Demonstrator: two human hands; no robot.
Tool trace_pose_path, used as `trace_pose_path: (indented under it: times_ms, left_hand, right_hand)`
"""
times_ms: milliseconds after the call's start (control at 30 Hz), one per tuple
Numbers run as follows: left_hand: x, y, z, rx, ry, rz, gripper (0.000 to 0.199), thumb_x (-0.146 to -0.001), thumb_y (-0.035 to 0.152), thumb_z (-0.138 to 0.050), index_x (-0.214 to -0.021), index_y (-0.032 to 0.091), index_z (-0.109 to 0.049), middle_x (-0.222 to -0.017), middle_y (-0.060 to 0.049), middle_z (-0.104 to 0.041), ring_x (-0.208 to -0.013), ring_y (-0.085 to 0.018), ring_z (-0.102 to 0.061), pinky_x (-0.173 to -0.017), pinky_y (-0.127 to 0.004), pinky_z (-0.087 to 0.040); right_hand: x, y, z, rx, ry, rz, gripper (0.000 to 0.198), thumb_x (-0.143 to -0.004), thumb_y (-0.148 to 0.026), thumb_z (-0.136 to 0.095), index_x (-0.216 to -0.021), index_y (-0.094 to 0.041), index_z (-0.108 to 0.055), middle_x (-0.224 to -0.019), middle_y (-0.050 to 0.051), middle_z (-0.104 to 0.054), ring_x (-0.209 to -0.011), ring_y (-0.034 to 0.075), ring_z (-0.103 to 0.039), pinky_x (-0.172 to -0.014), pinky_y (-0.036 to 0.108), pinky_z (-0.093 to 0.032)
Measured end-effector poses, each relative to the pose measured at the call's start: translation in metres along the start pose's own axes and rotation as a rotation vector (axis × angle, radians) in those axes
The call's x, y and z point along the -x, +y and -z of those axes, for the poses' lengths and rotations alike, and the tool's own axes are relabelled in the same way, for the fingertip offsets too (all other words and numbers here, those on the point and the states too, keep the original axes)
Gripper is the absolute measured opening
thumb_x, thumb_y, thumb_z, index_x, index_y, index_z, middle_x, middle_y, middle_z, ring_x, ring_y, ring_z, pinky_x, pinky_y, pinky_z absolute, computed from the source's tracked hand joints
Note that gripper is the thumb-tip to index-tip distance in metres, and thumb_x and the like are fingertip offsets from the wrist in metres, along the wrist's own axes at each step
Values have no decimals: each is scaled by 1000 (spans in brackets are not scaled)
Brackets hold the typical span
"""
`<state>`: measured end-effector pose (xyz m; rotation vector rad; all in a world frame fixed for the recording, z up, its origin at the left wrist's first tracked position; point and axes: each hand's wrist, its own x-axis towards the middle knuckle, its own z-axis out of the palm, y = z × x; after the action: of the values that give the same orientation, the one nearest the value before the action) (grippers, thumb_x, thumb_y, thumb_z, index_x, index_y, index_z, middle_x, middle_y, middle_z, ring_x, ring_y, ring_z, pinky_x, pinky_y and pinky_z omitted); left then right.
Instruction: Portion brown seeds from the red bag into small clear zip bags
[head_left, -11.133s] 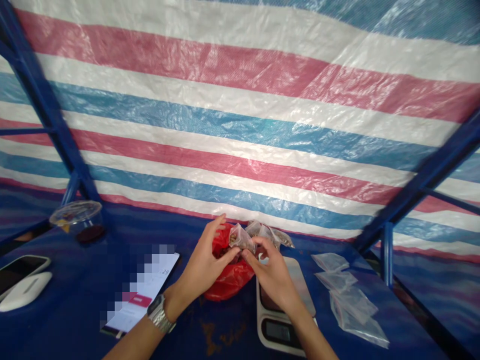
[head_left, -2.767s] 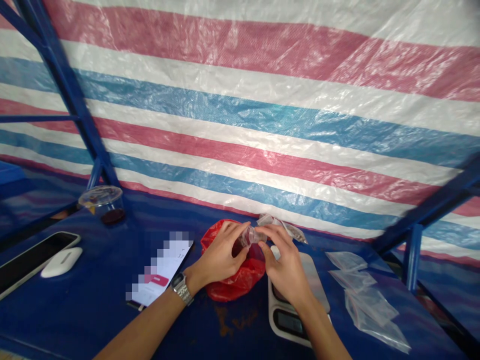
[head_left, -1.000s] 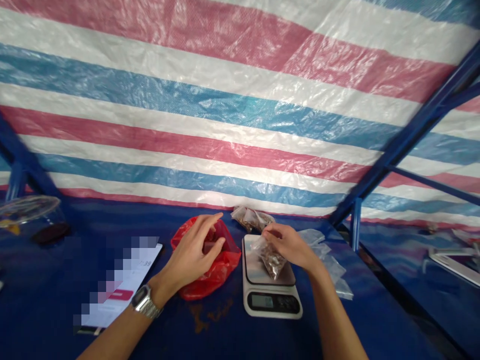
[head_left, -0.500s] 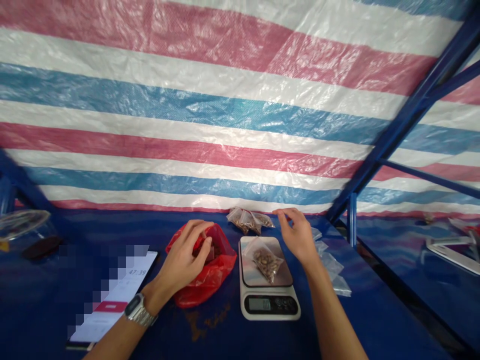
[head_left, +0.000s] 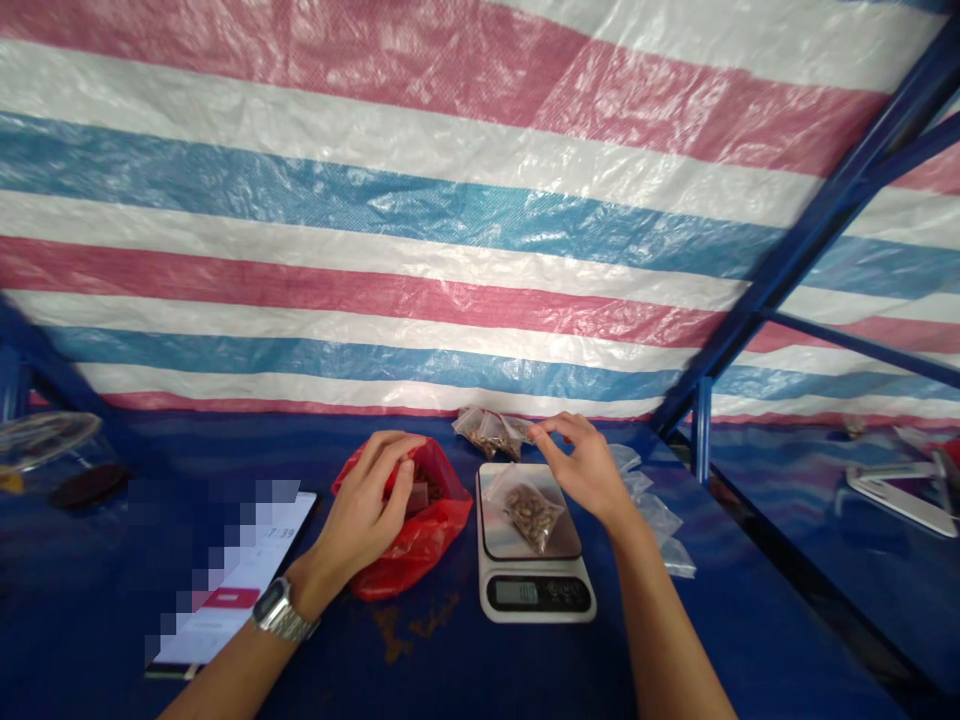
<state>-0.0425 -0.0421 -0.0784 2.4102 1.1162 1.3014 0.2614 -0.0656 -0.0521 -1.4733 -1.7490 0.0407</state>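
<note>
My left hand [head_left: 373, 497] is curled over the mouth of a red plastic bag [head_left: 409, 560]. A flat-sided reddish-brown piece shows by its fingertips among brown bits, and what the fingers grip is partly hidden. On a white kitchen scale [head_left: 491, 600] lies a clear zip bag [head_left: 531, 515] of brown pellet-like pieces. The scale's display is lit with digits. My right hand [head_left: 581, 462] hovers beyond the scale's right corner, fingers loosely bent and thumb tip near the index finger, with nothing visible in it. Filled zip bags [head_left: 487, 430] lie behind the scale, near its fingertips.
Flat clear bags [head_left: 664, 525] lie right of my right forearm. A phone [head_left: 247, 580] with a lit, partly blurred screen is at left, and a transparent container [head_left: 49, 440] sits beyond it. Blue metal bars [head_left: 757, 300] and a striped tarp [head_left: 420, 230] border the blue surface.
My right hand has moved left and closer to the scale. The scale's reading has changed from about zero to a higher number. The left hand stays at the red bag.
</note>
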Motion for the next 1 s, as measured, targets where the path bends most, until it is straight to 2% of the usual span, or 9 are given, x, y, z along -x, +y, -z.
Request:
trace_pose_path:
  times_ms: [300,533,733,800,867,933,1000]
  left_hand:
    - [-1,1,6,-44,29,-2,31,-105,20,-40,-128,25,-60,-124,-6,-61,-117,-19,-63,-104,-34,-51]
    - [0,5,7,-10,35,-39,30,-104,18,-41,-126,25,-60,-123,-6,-63,-117,-19,-63,-104,-32,-51]
    - [1,9,5,31,27,-88,32,-103,16,-43,-126,24,-62,-123,-6,-65,-117,-19,-64,-104,-30,-50]
    - [0,7,6,41,33,-84,30,-102,16,-43,-123,23,-63,-119,-6,-67,-113,-18,-65,-101,-30,-50]
    - [-3,2,9,51,98,-9,27,-103,18,-43,-116,21,-66,-110,-6,-70,-105,-18,-67,-97,-30,-50]
    - [-9,-6,13,53,211,151,25,-102,22,-43,-107,20,-68,-100,-5,-71,-94,-18,-67,-89,-30,-50]
    - [-15,-12,18,56,285,330,25,-101,26,-45,-102,19,-69,-91,-3,-71,-81,-18,-65,-79,-29,-49]
  right_hand:
    - [5,0,2,17,-230,-60,23,-96,-38,-60,-87,-25,-77,-92,3,-78,-89,25,-67,-86,38,-47]
    - [8,5,4,47,-306,-64,20,-93,-31,-61,-83,-25,-78,-89,4,-77,-89,26,-67,-85,39,-48]
    - [10,2,6,35,-388,-81,35,-97,-44,-57,-82,-22,-80,-85,6,-76,-82,25,-68,-77,36,-48]
    - [11,0,6,83,-440,-107,37,-96,-47,-58,-82,-21,-80,-84,8,-76,-83,26,-68,-80,36,-48]
    - [12,-1,6,105,-479,-124,33,-94,-43,-60,-81,-21,-80,-84,8,-76,-87,27,-67,-85,37,-46]
    - [11,-2,6,53,-475,-131,28,-93,-40,-62,-81,-21,-78,-87,7,-76,-91,27,-67,-88,38,-46]
    - [10,-5,7,-94,-452,-149,28,-94,-41,-60,-84,-20,-75,-90,6,-75,-90,25,-67,-85,36,-47]
